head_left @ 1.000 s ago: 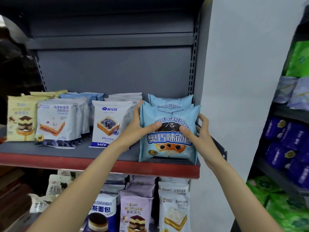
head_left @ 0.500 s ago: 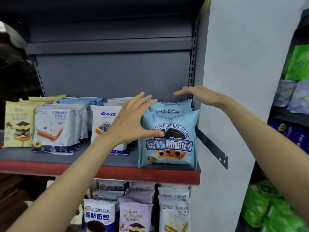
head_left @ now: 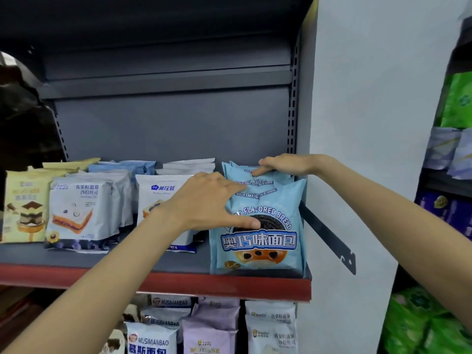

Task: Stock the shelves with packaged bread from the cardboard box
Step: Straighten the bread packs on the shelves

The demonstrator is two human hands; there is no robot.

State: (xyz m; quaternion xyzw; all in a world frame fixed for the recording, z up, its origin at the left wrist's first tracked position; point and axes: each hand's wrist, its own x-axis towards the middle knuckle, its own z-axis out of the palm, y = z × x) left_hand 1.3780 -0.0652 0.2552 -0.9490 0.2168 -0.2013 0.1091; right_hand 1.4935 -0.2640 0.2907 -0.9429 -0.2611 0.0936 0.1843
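Note:
Several light-blue cookie-flavoured bread packs (head_left: 258, 241) stand upright in a row at the right end of the grey shelf with a red front edge (head_left: 178, 282). My left hand (head_left: 209, 203) lies against the upper left of the front pack, fingers spread, thumb on its face. My right hand (head_left: 288, 164) rests palm down on the top edges of the packs behind it, fingers pointing left. Neither hand lifts a pack. The cardboard box is out of view.
To the left on the same shelf stand white packs (head_left: 163, 190), blueberry toast packs (head_left: 81, 210) and yellow cake packs (head_left: 24, 205). More packs fill the lower shelf (head_left: 212, 335). A white pillar (head_left: 370, 123) and a dark bracket (head_left: 329, 241) border the right.
Both hands let go of the front blue pack after standing it on the shelf. My right hand rose, then came down on the rear packs' tops. My left hand stayed against the front pack.

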